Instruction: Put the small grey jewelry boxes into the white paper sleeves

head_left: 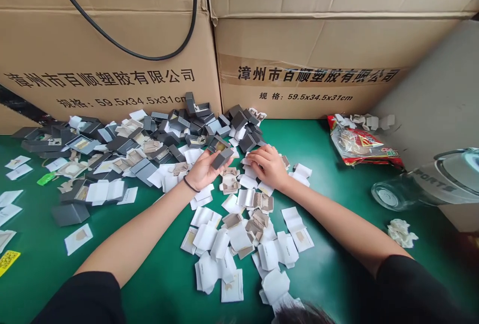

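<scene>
Nearest, loose pieces of folded white card (239, 236) lie scattered over the middle of the green table (157, 244), some showing a brown inner side, and a yellow label (8, 262) sits at the left edge. To the right, just beside the right forearm, is a crumpled tissue (401, 233). Farther in, the left hand (202, 169), with a dark band (189, 184) round its wrist, grips a small dark grey box (222, 158) between thumb and fingers, raised in front of the heap. The right hand (272, 166) is near it, fingers bent over more card pieces; whether it holds one cannot be told. On the far right a clear bottle (389, 196) lies tilted, and beyond it a red snack bag (359, 142). A heap of dark boxes (175, 124) mixed with white card spreads left and centre, before two big cartons (318, 39); a black cable (193, 4) loops in front of the left carton.
</scene>
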